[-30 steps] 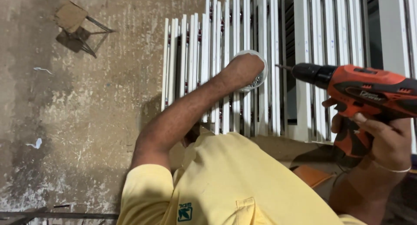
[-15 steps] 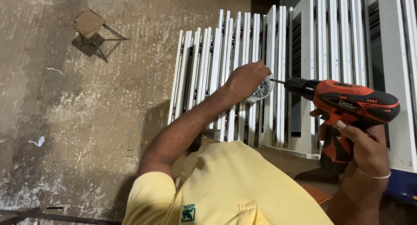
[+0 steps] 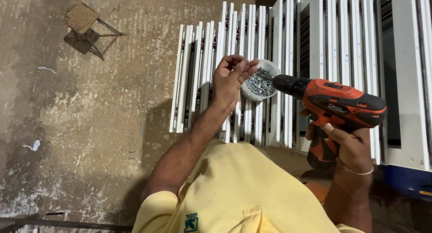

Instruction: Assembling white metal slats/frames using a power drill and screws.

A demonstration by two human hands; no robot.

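My left hand (image 3: 230,79) hovers with its palm turned up and fingers loosely curled, fingertips at the rim of a small white bowl (image 3: 271,64). The bowl is full of silver screws (image 3: 259,83) and rests on top of a row of white window frames (image 3: 198,80) standing on edge. Whether a screw lies in the curled fingers is too small to tell. My right hand (image 3: 348,145) grips the handle of an orange and black cordless drill (image 3: 337,102). Its chuck points left, at the bowl's right side.
Taller white frames (image 3: 405,80) stand packed together at the right. A small metal-legged stool (image 3: 83,19) sits on the stained concrete floor (image 3: 90,125) at the upper left. Scraps of white paper (image 3: 32,145) lie on the floor. A blue object (image 3: 407,179) shows at the lower right.
My left hand has lifted off the bowl and turned palm up, uncovering the screws. The drill has stayed in my right hand, its tip near the bowl.
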